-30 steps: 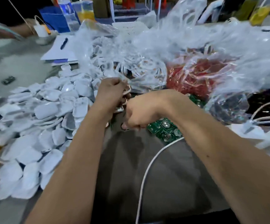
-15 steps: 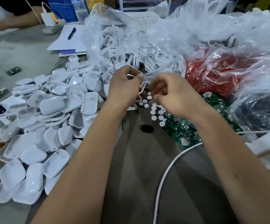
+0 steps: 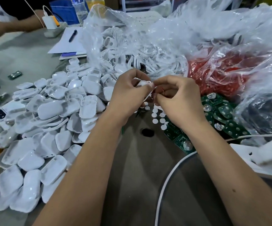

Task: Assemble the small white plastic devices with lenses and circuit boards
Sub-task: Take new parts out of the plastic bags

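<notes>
Two hands, left hand (image 3: 128, 93) and right hand (image 3: 179, 101), meet over one white device (image 3: 142, 83), beside a heap of white shells (image 3: 50, 115) too many to count, roughly ten small white discs (image 3: 158, 117), many green circuit boards (image 3: 220, 115), one pen (image 3: 72, 35), one phone (image 3: 0, 114).

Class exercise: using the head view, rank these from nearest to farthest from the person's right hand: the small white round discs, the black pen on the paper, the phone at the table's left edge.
Measured from the right hand:
1. Small white round discs: directly beneath it, toward the left.
2. Black pen: far back-left, lying on the paper.
3. Phone: at the far left edge, beyond the pile of white shells.
</notes>
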A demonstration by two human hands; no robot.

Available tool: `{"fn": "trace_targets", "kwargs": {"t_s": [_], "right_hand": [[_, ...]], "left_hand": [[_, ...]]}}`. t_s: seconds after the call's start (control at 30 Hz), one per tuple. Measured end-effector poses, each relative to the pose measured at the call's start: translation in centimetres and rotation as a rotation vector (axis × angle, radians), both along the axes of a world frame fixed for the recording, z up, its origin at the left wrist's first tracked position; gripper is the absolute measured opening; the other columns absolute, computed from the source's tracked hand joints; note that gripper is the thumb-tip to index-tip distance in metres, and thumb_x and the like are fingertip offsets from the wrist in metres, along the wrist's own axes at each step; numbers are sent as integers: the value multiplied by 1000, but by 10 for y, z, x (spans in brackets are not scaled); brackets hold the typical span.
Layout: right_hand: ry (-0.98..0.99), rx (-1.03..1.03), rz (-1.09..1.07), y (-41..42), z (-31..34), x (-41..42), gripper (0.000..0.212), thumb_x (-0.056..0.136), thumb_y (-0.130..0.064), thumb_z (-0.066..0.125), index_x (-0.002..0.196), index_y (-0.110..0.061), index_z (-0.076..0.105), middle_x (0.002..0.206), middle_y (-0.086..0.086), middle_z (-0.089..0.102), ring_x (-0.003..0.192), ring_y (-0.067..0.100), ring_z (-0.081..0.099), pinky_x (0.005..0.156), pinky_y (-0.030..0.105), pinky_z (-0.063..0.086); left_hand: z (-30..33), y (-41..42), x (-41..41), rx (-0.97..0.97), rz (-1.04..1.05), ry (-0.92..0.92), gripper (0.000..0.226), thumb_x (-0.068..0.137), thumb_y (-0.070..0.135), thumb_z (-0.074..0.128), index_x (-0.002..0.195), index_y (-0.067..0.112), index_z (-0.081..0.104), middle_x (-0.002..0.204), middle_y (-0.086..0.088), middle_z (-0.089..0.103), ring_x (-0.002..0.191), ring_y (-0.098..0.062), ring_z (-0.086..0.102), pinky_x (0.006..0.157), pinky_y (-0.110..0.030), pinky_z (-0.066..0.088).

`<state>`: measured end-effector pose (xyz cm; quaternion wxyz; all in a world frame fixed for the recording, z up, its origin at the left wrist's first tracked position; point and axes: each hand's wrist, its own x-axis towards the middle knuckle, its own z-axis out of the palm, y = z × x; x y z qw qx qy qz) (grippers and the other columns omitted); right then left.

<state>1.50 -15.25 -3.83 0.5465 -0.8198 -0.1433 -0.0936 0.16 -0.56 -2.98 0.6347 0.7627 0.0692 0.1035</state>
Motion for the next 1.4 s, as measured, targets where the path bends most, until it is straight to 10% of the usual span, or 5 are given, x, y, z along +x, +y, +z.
{"fn": "trace_targets", "kwargs": {"t_s": [0.67, 1.03, 1.17, 1.4], "right_hand": [[-313, -7, -43, 3, 1, -3, 12, 79, -3, 85, 83, -9, 75, 76, -9, 72, 70, 5, 70, 66, 15, 56], [-309, -7, 76, 2, -4, -1, 9, 85, -14, 83, 85, -13, 74, 101, -4, 72, 100, 11, 70, 79, 41, 60], [-88, 249, 47, -1, -3, 4, 9, 89, -12, 79, 85, -11, 71, 102, -1, 77, 98, 17, 74, 80, 46, 63], [471, 900, 208, -7, 10, 2, 13, 97, -19, 70, 105, -10, 66, 89, 13, 76, 64, 14, 65, 54, 18, 52]], "left_hand": [[-1, 11, -1, 5, -12, -202, 20, 76, -8, 81, 89, 2, 68, 85, -8, 76, 80, -11, 69, 77, -37, 60], [-1, 16, 0, -122, -15, -126, 19, 82, 1, 80, 91, 11, 68, 90, -8, 78, 73, -15, 71, 58, -29, 54], [0, 11, 1, -191, -10, -38, 8, 95, 4, 68, 92, 11, 65, 85, -7, 75, 63, -16, 62, 51, -25, 47], [10, -4, 1, -579, -68, 29, 29, 108, 17, 42, 96, 3, 65, 76, -6, 65, 60, -10, 48, 52, -20, 34]]}}
